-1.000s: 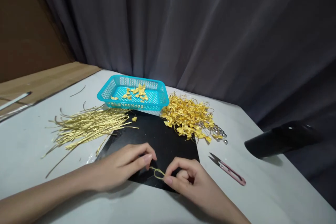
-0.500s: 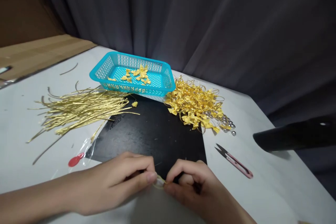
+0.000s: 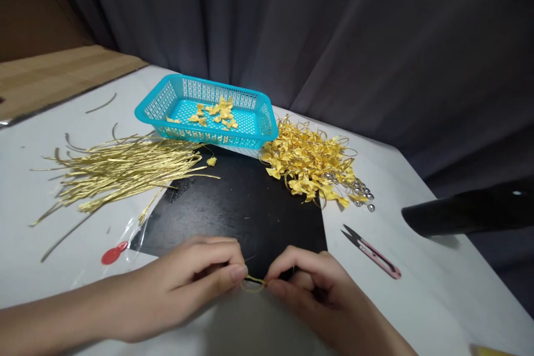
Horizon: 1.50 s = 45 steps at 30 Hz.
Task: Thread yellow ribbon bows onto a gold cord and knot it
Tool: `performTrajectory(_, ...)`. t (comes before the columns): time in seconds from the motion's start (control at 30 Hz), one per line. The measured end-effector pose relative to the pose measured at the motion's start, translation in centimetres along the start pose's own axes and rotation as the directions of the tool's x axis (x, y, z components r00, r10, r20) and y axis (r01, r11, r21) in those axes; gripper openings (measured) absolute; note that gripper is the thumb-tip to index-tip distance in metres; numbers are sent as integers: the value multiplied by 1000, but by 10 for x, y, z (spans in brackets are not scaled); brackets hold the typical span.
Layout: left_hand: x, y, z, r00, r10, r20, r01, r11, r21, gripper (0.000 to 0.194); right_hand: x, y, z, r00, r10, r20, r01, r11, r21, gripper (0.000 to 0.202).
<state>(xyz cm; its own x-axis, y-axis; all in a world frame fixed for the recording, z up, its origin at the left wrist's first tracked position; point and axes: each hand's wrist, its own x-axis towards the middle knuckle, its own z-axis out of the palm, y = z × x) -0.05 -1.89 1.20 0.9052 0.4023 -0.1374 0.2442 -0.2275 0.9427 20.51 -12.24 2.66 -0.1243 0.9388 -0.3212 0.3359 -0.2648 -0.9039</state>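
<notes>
Between my hands a thin gold cord (image 3: 255, 280) stretches, with a small loop hanging below it. My left hand (image 3: 200, 283) is closed, pinching one side of the cord between thumb and index finger. On the other side my right hand (image 3: 311, 289) pinches it the same way. Both hands are low, over the near edge of a black mat (image 3: 233, 211). To the left lies a bundle of gold cords (image 3: 129, 169). A heap of yellow ribbon bows with gold loops (image 3: 311, 158) is at the right. Fingers hide the cord's ends.
A blue basket (image 3: 206, 136) at the back holds several yellow bows. Thread snips (image 3: 371, 250) and small silver beads (image 3: 362, 192) lie to the right. A black cylindrical object (image 3: 463, 211) juts in from the right edge. A red tag (image 3: 113, 253) rests at left on the white table (image 3: 421, 289).
My hands have drawn slightly apart, and the cord between them is now straighter with its loop below. The whole view has shifted a little.
</notes>
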Motion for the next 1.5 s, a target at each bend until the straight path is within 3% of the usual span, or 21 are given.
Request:
performTrajectory(0.67,2,0,0,993,-112,44,118,977,-180,37,-5,2,-4,998,7,-57,-8,1000,-23,34)
performTrajectory(0.93,-1,2,-2,978,-183,100,205,938,-281,41,-1,6,-2,998,26,-62,-21,997,78,38)
performTrajectory(1.07,-2,-3,0,973,-212,94,231,877,-422,36,0,6,1,998,39,-54,-28,984,178,39)
performTrajectory(1.17,-2,-5,2,989,-147,15,130,817,-562,30,-1,-1,3,992,110,-65,-91,964,249,41)
performTrajectory(1.27,-2,-4,2,993,-103,-52,55,817,-575,25,0,-6,6,973,228,-49,-199,922,333,44)
performTrajectory(1.5,3,-4,12,976,-215,26,197,830,-522,27,4,-6,13,959,282,35,-270,865,422,45)
